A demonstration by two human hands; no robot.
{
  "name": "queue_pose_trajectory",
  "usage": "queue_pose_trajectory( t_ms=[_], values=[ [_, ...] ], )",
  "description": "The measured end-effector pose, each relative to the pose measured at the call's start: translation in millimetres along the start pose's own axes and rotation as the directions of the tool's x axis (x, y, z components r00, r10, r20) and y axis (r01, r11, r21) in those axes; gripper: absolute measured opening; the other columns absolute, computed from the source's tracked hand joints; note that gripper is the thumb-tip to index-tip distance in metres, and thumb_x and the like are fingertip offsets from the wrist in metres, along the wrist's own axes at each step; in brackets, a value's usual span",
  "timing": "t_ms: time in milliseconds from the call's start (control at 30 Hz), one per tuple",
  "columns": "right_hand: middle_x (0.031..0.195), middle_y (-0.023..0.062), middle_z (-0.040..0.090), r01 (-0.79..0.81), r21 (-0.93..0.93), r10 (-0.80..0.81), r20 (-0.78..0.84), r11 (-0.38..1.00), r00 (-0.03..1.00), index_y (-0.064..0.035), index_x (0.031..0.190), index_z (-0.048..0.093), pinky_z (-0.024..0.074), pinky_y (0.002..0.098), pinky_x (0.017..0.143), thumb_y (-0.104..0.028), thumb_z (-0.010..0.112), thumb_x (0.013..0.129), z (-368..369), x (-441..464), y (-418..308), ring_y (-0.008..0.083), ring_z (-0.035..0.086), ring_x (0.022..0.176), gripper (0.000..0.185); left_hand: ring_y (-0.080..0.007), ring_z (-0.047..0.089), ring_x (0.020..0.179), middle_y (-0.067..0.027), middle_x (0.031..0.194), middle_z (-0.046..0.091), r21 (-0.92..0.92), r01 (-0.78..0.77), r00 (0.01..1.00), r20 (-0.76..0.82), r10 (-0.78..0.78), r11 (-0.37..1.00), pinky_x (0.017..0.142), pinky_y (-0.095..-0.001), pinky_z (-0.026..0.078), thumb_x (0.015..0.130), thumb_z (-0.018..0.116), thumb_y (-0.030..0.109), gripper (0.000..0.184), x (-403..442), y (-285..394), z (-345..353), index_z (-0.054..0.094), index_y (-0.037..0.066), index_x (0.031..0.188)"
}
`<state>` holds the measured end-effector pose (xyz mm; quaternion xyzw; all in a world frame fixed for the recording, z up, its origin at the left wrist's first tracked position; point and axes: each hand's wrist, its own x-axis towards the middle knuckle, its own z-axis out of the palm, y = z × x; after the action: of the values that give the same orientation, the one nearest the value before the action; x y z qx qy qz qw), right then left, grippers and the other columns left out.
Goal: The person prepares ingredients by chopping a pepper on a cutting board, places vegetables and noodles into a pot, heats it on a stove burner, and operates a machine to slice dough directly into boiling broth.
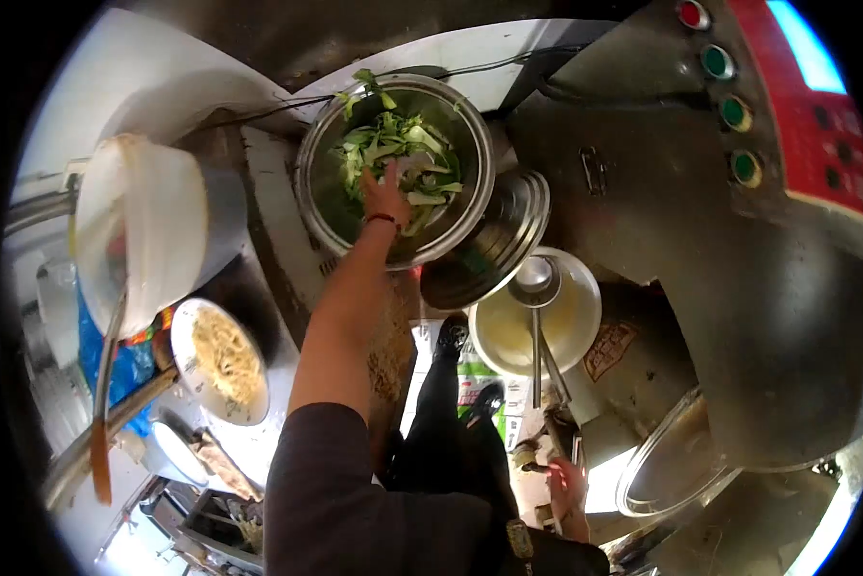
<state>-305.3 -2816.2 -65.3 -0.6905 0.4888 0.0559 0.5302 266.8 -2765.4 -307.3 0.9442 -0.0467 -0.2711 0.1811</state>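
My left hand [385, 197] reaches into a wide metal basin [311, 197]. Its fingers are apart and touch the chopped leafy greens [417, 139] heaped inside; the fingertips are partly hidden among the leaves. A red band circles that wrist. Low down at the right, my right hand [568, 494] is closed beside some long, thin handle-like pieces. What it grips is too small and dark to make out. Between the two hands stands a white bucket [585, 336] of pale liquid, with a metal ladle [534, 278] resting across it.
A round metal lid [523, 226] leans between basin and bucket. On the left are a bowl of noodles [225, 365] and a large white tub [148, 230]. At the right stands a metal machine [787, 317] with push buttons [736, 113], above a large round pan [633, 485].
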Motion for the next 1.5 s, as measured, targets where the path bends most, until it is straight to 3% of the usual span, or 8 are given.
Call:
queue_pose_trajectory(
  t_ms=[100,467,667,900,1033,1200,1367,1500],
  values=[
    [0.088,0.0102,0.062,-0.153,0.052,0.156,-0.062,0.987,0.986,0.0007,0.103,0.057,0.0493,0.0272,0.068,-0.011,0.051,0.089,-13,12,-1,0.0165,0.062,0.077,0.019,-0.0436,0.005,0.132,-0.0148,0.147,-0.008,0.396,-0.056,0.992,-0.078,0.094,0.917,0.063,-0.0387,0.053,0.076,0.061,-0.003,0.095,42,22,-21,0.005,0.038,0.140],
    [0.094,0.0110,0.062,-0.299,0.125,0.285,0.118,0.946,0.951,-0.0010,0.107,0.056,0.0511,0.0279,0.067,-0.012,0.054,0.088,21,2,19,0.0180,0.063,0.083,0.023,-0.0371,0.042,0.116,-0.0155,0.143,0.015,0.208,0.071,0.997,-0.037,-0.065,0.976,0.070,-0.0423,0.054,0.075,0.055,-0.013,0.060,78,9,-21,0.046,0.017,0.126],
    [0.092,0.0109,0.062,-0.075,0.116,0.070,0.051,0.990,0.996,-0.0008,0.104,0.057,0.0516,0.0278,0.063,-0.017,0.053,0.089,8,-15,41,0.0186,0.064,0.079,0.023,-0.0333,0.055,0.083,-0.0133,0.106,0.048,0.016,-0.308,0.841,-0.462,0.280,0.951,0.069,-0.0451,0.050,0.069,0.065,-0.003,0.033,10,-3,-66,0.058,0.006,0.100],
    [0.093,0.0146,0.063,0.091,-0.052,-0.092,-0.021,0.995,0.996,0.0001,0.102,0.059,0.0508,0.0320,0.070,-0.007,0.048,0.087,-4,-39,77,0.0221,0.062,0.082,0.020,-0.0317,0.054,0.088,-0.0132,0.100,0.050,0.026,-0.631,0.708,-0.389,0.589,0.776,0.074,-0.0414,0.048,0.063,0.069,-0.003,0.035,-175,63,-127,0.058,0.005,0.095],
    [0.096,0.0174,0.062,0.227,-0.036,-0.230,-0.136,0.973,0.964,-0.0006,0.103,0.059,0.0504,0.0318,0.074,-0.002,0.054,0.078,-12,-82,62,0.0277,0.062,0.089,0.026,-0.0294,0.053,0.086,-0.0118,0.094,0.052,-0.173,-0.913,0.404,-0.259,0.877,0.370,0.077,-0.0369,0.045,0.061,0.070,-0.003,0.034,-324,112,-99,0.057,0.002,0.093],
    [0.096,0.0181,0.061,0.212,-0.133,-0.229,-0.132,0.968,0.964,-0.0022,0.103,0.059,0.0496,0.0352,0.073,-0.007,0.054,0.079,-22,-153,97,0.0304,0.062,0.084,0.025,-0.0179,0.054,0.093,-0.0075,0.100,0.051,-0.678,-0.733,0.134,-0.219,0.967,-0.052,0.082,-0.0290,0.048,0.061,0.067,-0.011,0.039,-535,190,18,0.056,0.002,0.096],
    [0.096,0.0175,0.061,0.114,-0.090,-0.130,-0.194,0.989,0.972,-0.0029,0.104,0.059,0.0488,0.0360,0.075,-0.009,0.054,0.078,-30,-240,152,0.0317,0.061,0.086,0.027,-0.0251,0.049,0.110,-0.0130,0.123,0.041,-0.595,-0.793,0.041,0.157,0.987,0.128,0.086,-0.0311,0.049,0.068,0.067,-0.003,0.049,-656,251,87,0.053,0.008,0.114],
    [0.096,0.0165,0.062,0.151,-0.024,-0.152,-0.282,0.988,0.947,-0.0019,0.101,0.060,0.0498,0.0346,0.073,-0.009,0.054,0.080,-35,-281,205,0.0299,0.061,0.086,0.023,-0.0191,0.061,0.086,-0.0102,0.105,0.058,-0.640,-0.750,-0.332,0.141,0.933,-0.170,0.071,-0.0278,0.051,0.077,0.064,0.009,0.009,-746,234,4,0.063,0.004,0.084]
  ],
)
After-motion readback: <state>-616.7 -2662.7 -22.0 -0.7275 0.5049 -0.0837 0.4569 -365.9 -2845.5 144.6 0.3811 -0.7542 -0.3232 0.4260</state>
